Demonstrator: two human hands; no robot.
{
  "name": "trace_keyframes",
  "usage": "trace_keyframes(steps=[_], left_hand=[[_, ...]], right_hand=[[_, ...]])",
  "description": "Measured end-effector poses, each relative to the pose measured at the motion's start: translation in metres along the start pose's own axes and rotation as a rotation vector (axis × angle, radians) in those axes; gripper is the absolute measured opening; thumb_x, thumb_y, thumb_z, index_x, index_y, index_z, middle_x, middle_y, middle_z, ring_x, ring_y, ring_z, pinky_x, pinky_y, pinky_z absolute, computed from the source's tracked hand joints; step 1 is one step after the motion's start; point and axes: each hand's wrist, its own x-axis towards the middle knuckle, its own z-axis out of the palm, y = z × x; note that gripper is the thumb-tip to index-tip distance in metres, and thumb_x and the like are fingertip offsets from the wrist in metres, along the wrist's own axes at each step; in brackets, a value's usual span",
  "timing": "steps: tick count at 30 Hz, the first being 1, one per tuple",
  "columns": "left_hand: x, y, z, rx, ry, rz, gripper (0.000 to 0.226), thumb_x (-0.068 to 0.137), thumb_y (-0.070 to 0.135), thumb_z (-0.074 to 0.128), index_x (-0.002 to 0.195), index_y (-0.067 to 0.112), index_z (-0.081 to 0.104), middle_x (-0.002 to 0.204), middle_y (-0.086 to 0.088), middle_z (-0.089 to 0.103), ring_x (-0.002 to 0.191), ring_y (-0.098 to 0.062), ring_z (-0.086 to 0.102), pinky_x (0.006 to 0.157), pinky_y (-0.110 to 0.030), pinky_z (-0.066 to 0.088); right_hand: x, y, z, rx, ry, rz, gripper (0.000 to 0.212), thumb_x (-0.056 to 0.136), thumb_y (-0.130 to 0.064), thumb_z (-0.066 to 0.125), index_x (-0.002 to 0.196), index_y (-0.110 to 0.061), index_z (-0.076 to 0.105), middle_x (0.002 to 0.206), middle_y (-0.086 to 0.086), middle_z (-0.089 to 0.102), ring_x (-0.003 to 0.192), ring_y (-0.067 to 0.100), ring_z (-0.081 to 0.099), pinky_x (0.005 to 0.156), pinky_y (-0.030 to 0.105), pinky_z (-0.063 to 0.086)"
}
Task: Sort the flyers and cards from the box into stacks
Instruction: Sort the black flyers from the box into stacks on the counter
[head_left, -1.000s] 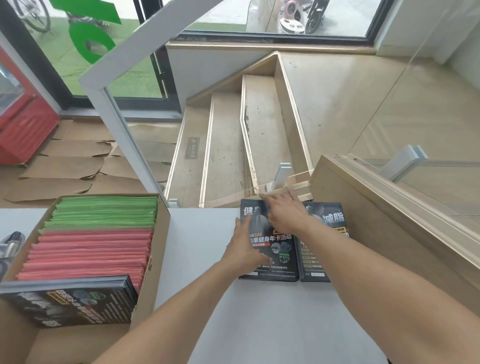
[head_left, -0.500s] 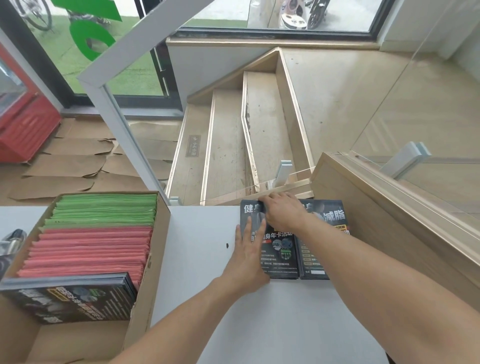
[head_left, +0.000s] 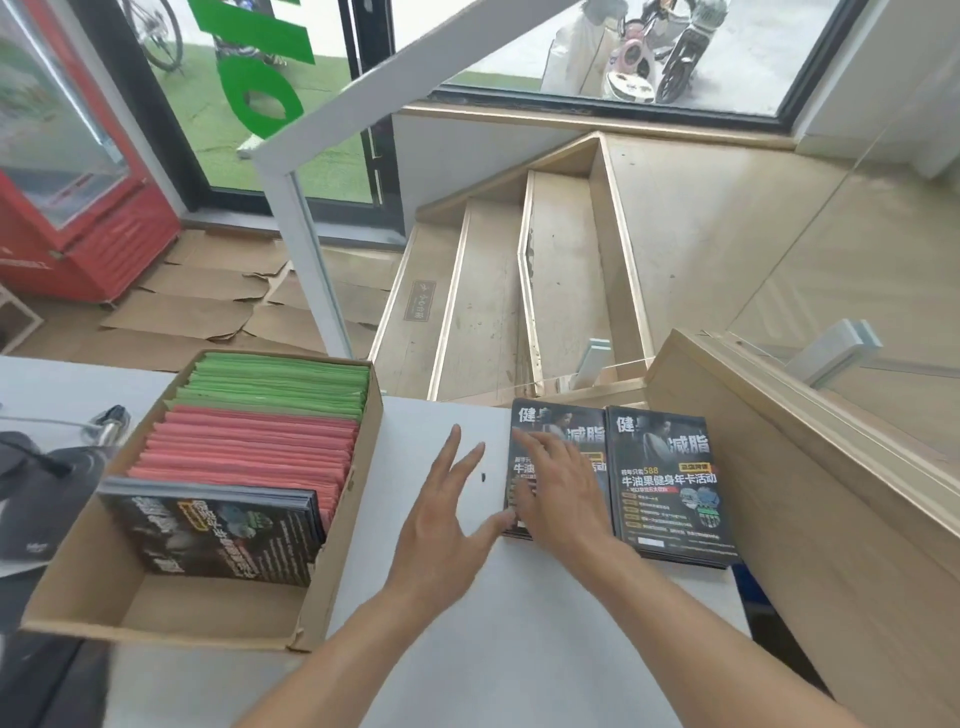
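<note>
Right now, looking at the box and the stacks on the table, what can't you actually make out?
- Left stack of dark glossy flyers, head view: the right hand covers its middle print.
- Cardboard box: how many green sheets and pink sheets stand inside; they are packed on edge.
- Dark flyers in the box: print blurred.
- Black object: cut off by the left edge.

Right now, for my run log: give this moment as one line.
left hand: open, over table | right hand: flat on left black flyer stack | second stack beside | box: green, red, black remain
</note>
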Motion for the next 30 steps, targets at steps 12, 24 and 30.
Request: trace_keyframes(steps=[12,24,30], left_hand=[[-0.064,-0.053,-0.164,0.218,0.483,-0.199,0.048,0.102,0.016,0.055,0.148,0.028,0.047,0.162,0.016,0.031,0.153,-0.005,0.018,0.124,-0.045,0.024],[-0.068,-0.1,-0.214,0.339,0.308,-0.062,0.056,0.107,0.026,0.042,0.159,0.029,0.024,0.165,0.021,0.011,0.151,0.007,-0.01,0.128,-0.037,-0.001],[-0.066,-0.108,-0.204,0.523,0.256,-0.059,0.061,0.095,0.025,0.06,0.153,0.026,0.042,0.164,0.008,0.029,0.156,-0.011,0.005,0.128,-0.039,0.007]], right_hand=[[-0.037,-0.173,0.029,0.129,0.069,-0.522,0.046,0.097,-0.024,0.056,0.144,-0.023,0.054,0.133,-0.008,0.06,0.123,0.016,0.049,0.105,0.033,0.042],[-0.047,-0.224,0.052,0.108,0.12,-0.299,0.047,0.107,-0.04,0.034,0.149,-0.026,0.048,0.138,-0.009,0.057,0.13,0.013,0.044,0.112,0.033,0.032],[-0.047,-0.218,0.071,-0.168,0.201,-0.351,0.055,0.093,-0.029,0.06,0.147,-0.018,0.051,0.145,-0.003,0.055,0.136,0.017,0.043,0.114,0.037,0.033]])
